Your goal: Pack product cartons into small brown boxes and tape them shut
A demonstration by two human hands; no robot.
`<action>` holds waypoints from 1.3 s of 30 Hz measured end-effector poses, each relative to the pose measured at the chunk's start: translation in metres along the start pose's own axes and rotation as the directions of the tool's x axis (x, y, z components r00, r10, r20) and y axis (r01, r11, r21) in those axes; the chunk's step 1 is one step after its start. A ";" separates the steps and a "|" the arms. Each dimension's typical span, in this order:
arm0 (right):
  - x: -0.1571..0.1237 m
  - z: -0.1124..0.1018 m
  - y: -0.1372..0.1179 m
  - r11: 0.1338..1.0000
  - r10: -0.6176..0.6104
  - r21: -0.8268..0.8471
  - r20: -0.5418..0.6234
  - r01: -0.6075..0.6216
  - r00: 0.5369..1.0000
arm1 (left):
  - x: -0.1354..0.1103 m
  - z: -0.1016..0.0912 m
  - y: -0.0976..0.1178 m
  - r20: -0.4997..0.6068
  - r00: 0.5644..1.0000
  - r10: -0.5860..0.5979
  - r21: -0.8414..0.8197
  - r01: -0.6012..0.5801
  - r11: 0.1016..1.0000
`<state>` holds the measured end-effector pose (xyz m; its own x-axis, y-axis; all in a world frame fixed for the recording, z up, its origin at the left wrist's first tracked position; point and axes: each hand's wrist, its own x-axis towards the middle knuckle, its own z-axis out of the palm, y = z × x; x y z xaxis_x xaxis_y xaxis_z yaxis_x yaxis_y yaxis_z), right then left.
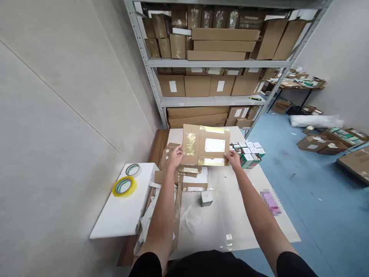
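Note:
A flattened cardboard box [192, 157], with white labels and strips of yellowish tape, is held up over the table between both hands. My left hand [175, 157] grips its lower left edge, thumb on the near face. At the lower right corner, my right hand [232, 158] pinches the cardboard. Below it on the table lie more flattened cardboard pieces [190, 170] and a box with a white top [203, 177]. Nearer to me stands a small white-topped box [206, 198]. Several small white and green boxes [250, 154] are grouped just beyond my right hand.
A metal shelf rack [215, 101] full of cardboard boxes rises behind the table [225, 227]. Two tape rolls [124, 186] sit on a white side surface [115, 215] by the left wall. A carton with white wrapping [151, 215] is under my left forearm. Cartons [314, 143] stand on the floor at right.

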<state>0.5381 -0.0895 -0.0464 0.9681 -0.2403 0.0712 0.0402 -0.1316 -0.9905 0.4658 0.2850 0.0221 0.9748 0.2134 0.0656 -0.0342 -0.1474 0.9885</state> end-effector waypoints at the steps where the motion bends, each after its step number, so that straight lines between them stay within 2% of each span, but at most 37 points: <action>1: -0.005 -0.014 0.000 1.000 0.009 0.016 0.001 -0.009 1.000 | -0.006 0.010 0.003 -0.022 1.000 0.004 0.018 -0.003 1.000; 7: -0.045 -0.093 0.015 0.992 0.042 0.115 0.046 -0.047 0.998 | -0.052 0.074 0.000 -0.140 0.990 -0.001 0.059 0.010 0.998; 10: -0.070 -0.132 0.028 0.992 0.048 0.118 0.059 -0.055 0.997 | -0.090 0.102 -0.009 -0.156 0.988 -0.003 0.077 0.016 0.997; 14: -0.103 -0.182 0.049 0.993 0.067 0.087 0.101 -0.076 0.993 | -0.147 0.132 -0.023 -0.099 0.995 -0.009 0.085 0.018 0.996; 18: -0.130 -0.218 0.068 0.996 0.082 -0.032 0.161 -0.078 0.983 | -0.199 0.154 -0.042 -0.141 0.989 -0.038 0.071 0.049 0.996; 22: -0.154 -0.235 0.087 0.972 0.114 -0.225 0.218 -0.063 0.969 | -0.243 0.171 -0.065 -0.217 0.973 -0.077 0.056 0.091 0.994; 29: -0.182 -0.241 0.117 0.947 0.165 -0.310 0.225 -0.090 0.960 | -0.298 0.185 -0.106 -0.299 0.945 -0.132 0.043 0.152 0.987; 33: -0.201 -0.239 0.132 0.966 0.182 -0.230 0.286 -0.117 0.941 | -0.320 0.195 -0.130 -0.318 0.935 -0.156 0.020 0.171 0.985; 37: -0.230 -0.237 0.143 0.969 0.246 -0.091 0.388 -0.229 0.888 | -0.340 0.208 -0.153 -0.318 0.910 -0.265 0.017 0.285 0.958; 39: -0.240 -0.238 0.143 0.953 0.286 -0.028 0.422 -0.303 0.860 | -0.346 0.212 -0.160 -0.310 0.905 -0.293 -0.032 0.298 0.954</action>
<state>0.2525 -0.2796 -0.1769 0.9487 0.1613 -0.2719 -0.2622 -0.0793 -0.9618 0.1803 0.0301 -0.1876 0.8234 0.5354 -0.1879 0.2505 -0.0459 0.9670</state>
